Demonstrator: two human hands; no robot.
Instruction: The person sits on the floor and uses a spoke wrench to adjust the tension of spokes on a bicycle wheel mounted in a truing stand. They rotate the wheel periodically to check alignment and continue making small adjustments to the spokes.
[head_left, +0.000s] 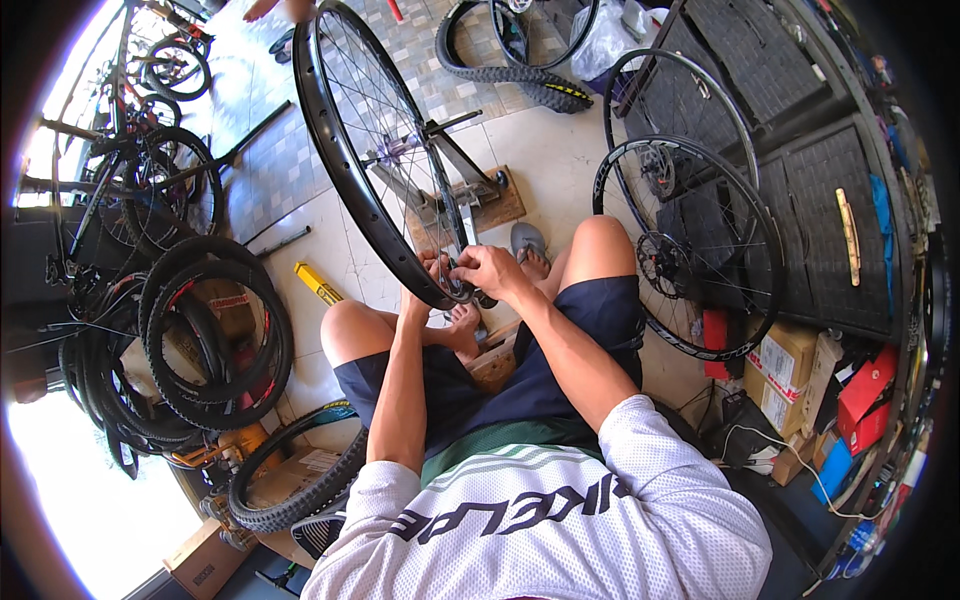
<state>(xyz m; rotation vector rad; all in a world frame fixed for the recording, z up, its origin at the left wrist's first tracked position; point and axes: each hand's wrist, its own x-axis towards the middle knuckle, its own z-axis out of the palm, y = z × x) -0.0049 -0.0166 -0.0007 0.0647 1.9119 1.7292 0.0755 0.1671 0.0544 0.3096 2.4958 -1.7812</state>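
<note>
A black-rimmed bicycle wheel (343, 188) stands upright before me, its hub carried in a metal truing stand (458, 158) on a wooden base (507, 200). At the near bottom of the rim, my left hand (434, 272) is closed, its fingers curled in among the spokes and against the wheel. Close beside it, my right hand (490, 272) pinches at the rim's right side. Whatever small thing sits between the right fingertips is hidden. Both forearms reach forward between my bent knees.
Tyres (215, 340) hang in a bunch at left, near parked bicycles (165, 190). A yellow box (318, 284) lies on the floor. Two wheels (690, 245) lean on the dark cabinet (800, 230) at right. A loose tyre (500, 85) lies beyond. Part of another person shows at the top edge.
</note>
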